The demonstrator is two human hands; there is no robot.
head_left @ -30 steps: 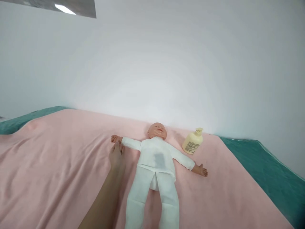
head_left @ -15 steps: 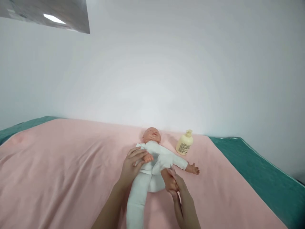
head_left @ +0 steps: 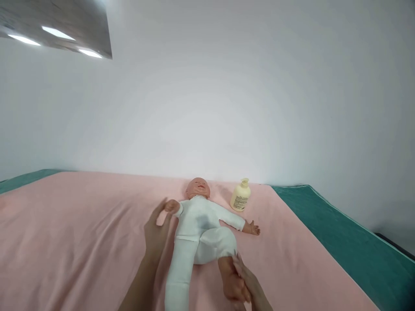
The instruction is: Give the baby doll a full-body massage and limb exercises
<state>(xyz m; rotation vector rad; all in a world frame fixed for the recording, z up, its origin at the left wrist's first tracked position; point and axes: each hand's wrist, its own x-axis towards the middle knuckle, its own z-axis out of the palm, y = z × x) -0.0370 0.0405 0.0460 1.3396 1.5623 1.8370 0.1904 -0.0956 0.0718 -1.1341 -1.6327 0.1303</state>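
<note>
1. Doll (head_left: 191,229) lies face-up on pink sheet (head_left: 97,229); bottle (head_left: 241,197) stands near its outstretched arm (head_left: 230,217), prob. for reach w/o crowding.
2. L hand (head_left: 156,233): thumb & fingers loosely closed on doll's fist (head_left: 171,206), likely steadying that arm.
3. R hand (head_left: 249,280): cupped round 1 foot (head_left: 236,287), apparently keeping that knee (head_left: 225,239) bent; other leg (head_left: 179,272) straight.
4. Mat'ls: white cloth suit (head_left: 186,224), padded-looking; smooth head (head_left: 198,188), prob. vinyl; sheet soft, creased; bottle cream, rounded, pump-topped.
</note>
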